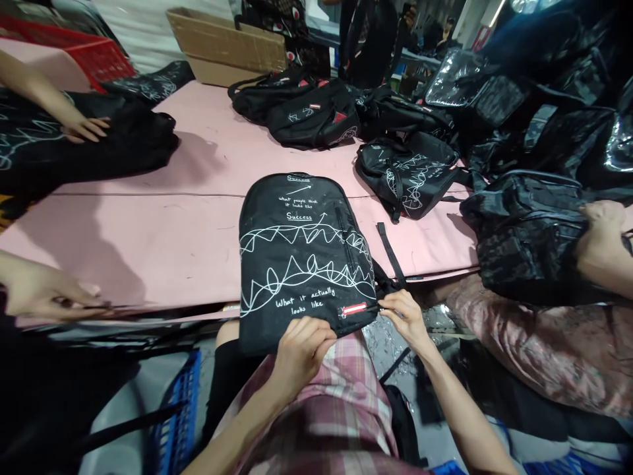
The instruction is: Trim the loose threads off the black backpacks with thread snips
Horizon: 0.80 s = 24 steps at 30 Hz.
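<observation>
Busy workroom, long counter (198, 224) under a pink cover, loose thread bits on top. Nearest: plaid clothing (306, 422) over the wearer's lap, blue crate (178, 402) low on the left.

Black backpack (301, 244) sits at the counter's near edge, printed side up, top pointing away, bottom end overhanging toward the lap. Probably parked that way so the counter carries the upper part and both hands get at the bottom. Left hand (305, 349): fingers curled, grip closed on the bottom edge, looks like it's steadying the bag. Right hand (403, 318): thumb and fingers pinched at the lower right corner, just beside the red-and-white label (354, 309). Fingertip grip suits a small part; can't tell if it's zip or webbing. A loose strap (391, 256) lies just beyond that hand, on the counter.

To the left, a co-worker's hand (59, 297) at the edge, held item unclear. To the right, another's hand (606, 241) on a camo bag (529, 231).

Further out: a printed black bag (410, 175) on its own, then a hand (84, 125) flat on dark fabric at left, likely holding it down. Beyond, more black bags (314, 115) bunched together, maybe to free the front. Far side: cardboard box (225, 56), red crate (69, 49).
</observation>
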Motion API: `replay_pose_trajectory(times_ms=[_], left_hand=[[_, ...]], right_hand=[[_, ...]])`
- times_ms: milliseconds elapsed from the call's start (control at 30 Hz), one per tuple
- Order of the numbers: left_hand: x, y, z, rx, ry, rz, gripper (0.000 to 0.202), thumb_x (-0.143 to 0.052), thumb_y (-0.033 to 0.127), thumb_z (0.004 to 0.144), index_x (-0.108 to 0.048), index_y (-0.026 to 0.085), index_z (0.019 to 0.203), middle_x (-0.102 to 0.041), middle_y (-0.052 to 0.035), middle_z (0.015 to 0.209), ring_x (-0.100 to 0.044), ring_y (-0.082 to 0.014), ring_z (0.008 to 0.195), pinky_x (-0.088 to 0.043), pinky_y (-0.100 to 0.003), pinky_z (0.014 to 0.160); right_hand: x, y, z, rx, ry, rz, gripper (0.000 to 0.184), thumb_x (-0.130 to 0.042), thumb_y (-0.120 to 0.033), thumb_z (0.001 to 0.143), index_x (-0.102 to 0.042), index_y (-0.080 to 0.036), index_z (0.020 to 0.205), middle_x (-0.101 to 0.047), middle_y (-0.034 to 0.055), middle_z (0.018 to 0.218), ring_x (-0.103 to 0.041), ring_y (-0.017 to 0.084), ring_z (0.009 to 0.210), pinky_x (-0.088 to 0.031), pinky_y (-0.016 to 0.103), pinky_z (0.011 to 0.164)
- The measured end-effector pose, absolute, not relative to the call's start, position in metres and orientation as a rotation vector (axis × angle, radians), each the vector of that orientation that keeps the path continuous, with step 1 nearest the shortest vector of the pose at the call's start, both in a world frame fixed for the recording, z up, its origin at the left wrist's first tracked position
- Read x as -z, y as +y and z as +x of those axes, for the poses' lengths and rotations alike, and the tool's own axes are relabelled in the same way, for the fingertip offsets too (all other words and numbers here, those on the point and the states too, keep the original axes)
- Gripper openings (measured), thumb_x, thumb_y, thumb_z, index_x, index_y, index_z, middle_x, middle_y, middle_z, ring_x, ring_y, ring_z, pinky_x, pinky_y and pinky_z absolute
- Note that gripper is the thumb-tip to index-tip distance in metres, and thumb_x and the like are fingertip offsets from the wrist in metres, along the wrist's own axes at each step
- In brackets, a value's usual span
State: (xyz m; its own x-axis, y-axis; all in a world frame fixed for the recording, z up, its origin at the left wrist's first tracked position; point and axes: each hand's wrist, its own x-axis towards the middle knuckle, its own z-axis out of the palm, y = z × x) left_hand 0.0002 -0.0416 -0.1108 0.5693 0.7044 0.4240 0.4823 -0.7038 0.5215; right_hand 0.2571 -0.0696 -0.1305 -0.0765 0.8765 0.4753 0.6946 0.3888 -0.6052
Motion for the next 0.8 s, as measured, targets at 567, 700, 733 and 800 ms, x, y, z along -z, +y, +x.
replay_pose_trajectory(times_ms=[567, 700, 733, 800], left_hand=[[0.118, -0.042, -0.001, -0.884, 0.981, 2.444, 0.013, -0.053, 0.017, 0.082, -0.061, 0.02, 0.071, -0.063, -0.0006, 0.075, -0.052, -0.014, 0.071, -0.033, -0.029, 0.065], [0.117, -0.042, -0.001, -0.886, 0.973, 2.439, 0.013, -0.053, 0.017, 0.082, -0.061, 0.02, 0.072, -0.063, -0.0009, 0.076, -0.052, -0.0141, 0.071, -0.034, -0.029, 0.065], [0.117, -0.042, -0.001, -0.89, 0.968, 2.442, 0.013, -0.053, 0.018, 0.082, -0.061, 0.02, 0.072, -0.063, -0.001, 0.076, -0.052, -0.014, 0.07, -0.034, -0.029, 0.065], [0.117, -0.042, -0.001, -0.898, 0.959, 2.447, 0.014, -0.052, 0.018, 0.083, -0.061, 0.02, 0.072, -0.063, -0.0012, 0.077, -0.052, -0.0138, 0.07, -0.034, -0.029, 0.065]], right_hand=[[0.121, -0.067, 0.246, -0.241, -1.909, -1.368, 0.013, -0.058, -0.027, 0.083, -0.066, -0.023, 0.093, -0.065, 0.0037, 0.085, -0.056, 0.016, 0.076, -0.042, 0.033, 0.069], [0.116, -0.065, 0.239, -0.191, -1.971, -1.385, 0.013, -0.058, -0.026, 0.084, -0.066, -0.022, 0.092, -0.066, 0.0041, 0.085, -0.055, 0.016, 0.075, -0.041, 0.032, 0.067], [0.115, -0.065, 0.238, -0.175, -1.984, -1.397, 0.013, -0.057, -0.026, 0.084, -0.066, -0.022, 0.092, -0.066, 0.0042, 0.084, -0.055, 0.016, 0.074, -0.041, 0.032, 0.067], [0.113, -0.065, 0.236, -0.158, -2.008, -1.416, 0.013, -0.056, -0.027, 0.085, -0.066, -0.023, 0.093, -0.066, 0.0043, 0.085, -0.055, 0.016, 0.074, -0.04, 0.032, 0.067]])
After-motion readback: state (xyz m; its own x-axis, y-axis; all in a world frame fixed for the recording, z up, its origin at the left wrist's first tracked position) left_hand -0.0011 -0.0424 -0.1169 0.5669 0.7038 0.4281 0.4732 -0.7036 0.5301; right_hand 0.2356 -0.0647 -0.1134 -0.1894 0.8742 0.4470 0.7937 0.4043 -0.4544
